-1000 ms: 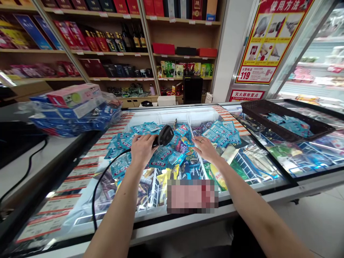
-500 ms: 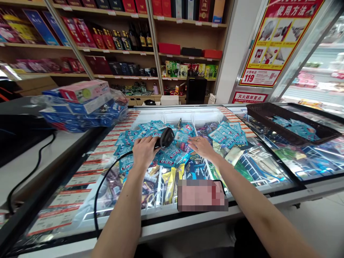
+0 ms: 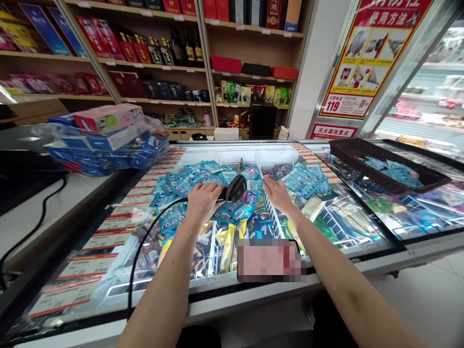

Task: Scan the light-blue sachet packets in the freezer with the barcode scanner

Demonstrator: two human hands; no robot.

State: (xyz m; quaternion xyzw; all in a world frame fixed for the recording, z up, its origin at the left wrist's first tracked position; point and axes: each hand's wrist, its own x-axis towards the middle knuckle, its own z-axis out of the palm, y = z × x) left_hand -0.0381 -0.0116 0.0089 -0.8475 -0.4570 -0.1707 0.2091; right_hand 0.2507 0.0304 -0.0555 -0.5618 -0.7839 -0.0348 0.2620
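My left hand is closed round the handle of a black corded barcode scanner. The scanner head points right, toward a small blue packet. At that packet's right edge, the fingers of my right hand are closed on it; the thumb is partly hidden. Many similar blue packets lie in a loose spread on the glass lid left of and under the scanner. Another pile of blue packets rests to the right of my right hand.
A phone with a blurred screen lies at the freezer's front edge. The scanner's cable runs down the left side. Plastic-wrapped boxes stand at left, and a dark basket with blue packets sits at right. Shelves fill the back.
Both hands have shifted slightly right. The scanner has moved right with my left hand, close to the packet, which has moved right with my right hand.
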